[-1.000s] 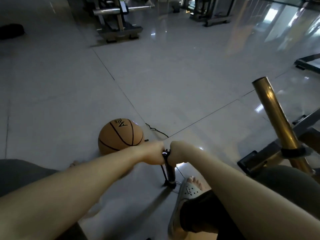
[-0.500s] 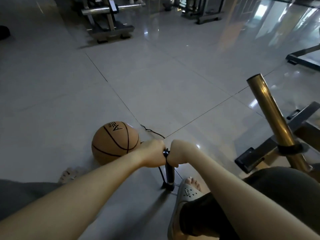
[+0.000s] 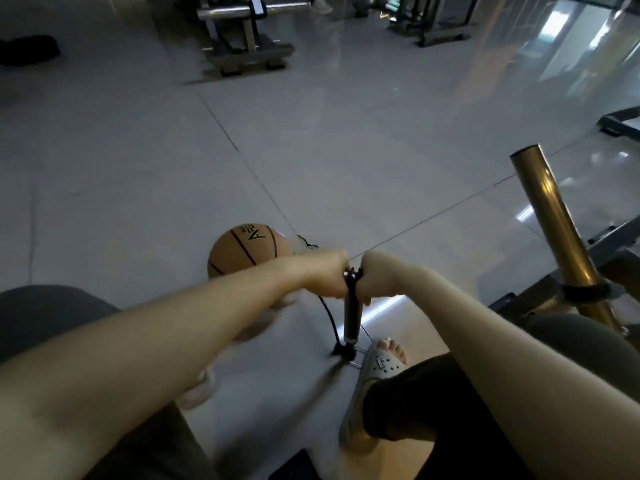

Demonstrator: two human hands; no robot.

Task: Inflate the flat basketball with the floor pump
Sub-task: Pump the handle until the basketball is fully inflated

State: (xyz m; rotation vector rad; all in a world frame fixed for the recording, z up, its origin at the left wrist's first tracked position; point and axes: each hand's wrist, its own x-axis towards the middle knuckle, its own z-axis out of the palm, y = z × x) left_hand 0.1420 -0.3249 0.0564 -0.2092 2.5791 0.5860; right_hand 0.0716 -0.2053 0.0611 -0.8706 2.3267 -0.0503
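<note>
Slim black floor pump (image 3: 352, 313) upright on grey tiled floor (image 3: 346, 150), left hand (image 3: 329, 275) and right hand (image 3: 375, 282) both clenched round its handle, orange rubber basketball (image 3: 242, 251) on floor just beyond left hand, thin black hose (image 3: 327, 313) beside pump, pale sandal (image 3: 375, 365) near pump's base

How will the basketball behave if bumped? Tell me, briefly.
The basketball looks round, not sagging, so it is probably firm rather than floppy. It sits free on the glossy tile floor, so a bump would likely send it rolling. The thin hose from the pump runs toward it and may tether it, though the joint is not clear.
</note>
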